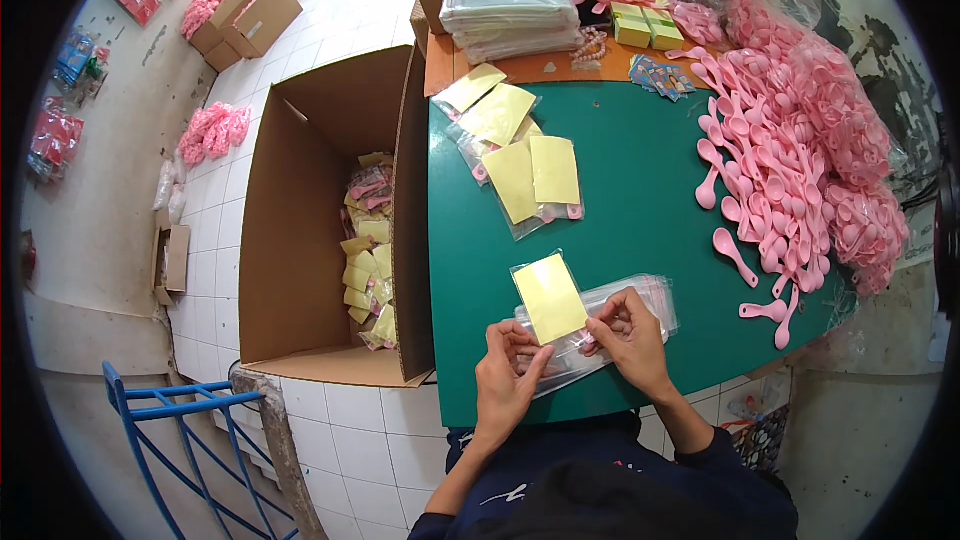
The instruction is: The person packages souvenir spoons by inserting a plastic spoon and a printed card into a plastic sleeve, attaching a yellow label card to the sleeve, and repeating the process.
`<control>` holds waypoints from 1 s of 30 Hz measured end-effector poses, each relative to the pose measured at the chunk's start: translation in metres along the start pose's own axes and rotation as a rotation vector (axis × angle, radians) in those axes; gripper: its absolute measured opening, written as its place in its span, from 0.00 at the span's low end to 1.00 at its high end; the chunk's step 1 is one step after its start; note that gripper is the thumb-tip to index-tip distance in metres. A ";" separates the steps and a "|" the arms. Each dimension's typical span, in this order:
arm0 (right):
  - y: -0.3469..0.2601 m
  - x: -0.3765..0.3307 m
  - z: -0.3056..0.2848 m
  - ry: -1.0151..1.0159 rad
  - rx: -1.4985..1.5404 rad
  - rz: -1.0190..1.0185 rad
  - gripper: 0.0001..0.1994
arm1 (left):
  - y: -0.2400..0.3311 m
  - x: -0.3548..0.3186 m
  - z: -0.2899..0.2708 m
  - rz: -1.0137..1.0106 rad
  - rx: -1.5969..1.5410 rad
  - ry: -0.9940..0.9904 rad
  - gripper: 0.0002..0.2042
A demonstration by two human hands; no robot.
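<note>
Your left hand (508, 370) and right hand (628, 332) both pinch a small clear plastic bag holding a yellow card (549, 298), fingers closed on its lower edge, above a stack of clear bags (640, 296) on the green table (640, 200), keeping refills close.

A green table (640, 190) stands on a white tiled floor (360, 430), with a blue metal frame (170, 430) beside it.
</note>
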State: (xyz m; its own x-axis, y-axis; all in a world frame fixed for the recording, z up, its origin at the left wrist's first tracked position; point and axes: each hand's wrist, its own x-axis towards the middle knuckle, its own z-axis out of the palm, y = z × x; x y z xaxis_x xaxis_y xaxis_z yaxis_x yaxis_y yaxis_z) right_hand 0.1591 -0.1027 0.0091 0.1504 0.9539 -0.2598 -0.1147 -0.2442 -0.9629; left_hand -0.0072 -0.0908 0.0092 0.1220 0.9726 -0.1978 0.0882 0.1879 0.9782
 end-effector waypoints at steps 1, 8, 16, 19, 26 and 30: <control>0.000 0.000 0.000 -0.008 0.007 0.001 0.05 | 0.000 -0.001 -0.001 0.003 0.013 -0.006 0.08; 0.000 0.001 0.000 -0.043 -0.085 -0.025 0.10 | -0.001 0.000 -0.006 0.043 0.119 -0.099 0.13; -0.031 0.004 -0.038 0.183 -0.723 -0.337 0.16 | 0.047 0.039 -0.015 0.316 0.280 -0.235 0.23; -0.028 0.010 -0.097 0.545 -1.080 -0.323 0.19 | 0.067 0.086 -0.015 0.385 0.297 -0.202 0.23; 0.002 -0.010 -0.168 0.648 -1.265 -0.186 0.16 | 0.034 0.089 0.011 0.652 0.761 -0.307 0.12; -0.009 -0.013 -0.161 0.634 -1.170 -0.129 0.13 | 0.010 0.071 0.028 0.566 0.782 -0.471 0.12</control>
State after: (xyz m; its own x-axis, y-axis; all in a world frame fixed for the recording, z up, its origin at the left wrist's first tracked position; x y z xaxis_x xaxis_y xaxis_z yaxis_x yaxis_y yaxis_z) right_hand 0.3166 -0.1407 0.0093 0.5597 0.8140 0.1553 0.7903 -0.4681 -0.3953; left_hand 0.0304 -0.0235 0.0033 0.6977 0.7089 0.1033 0.4873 -0.5754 0.6569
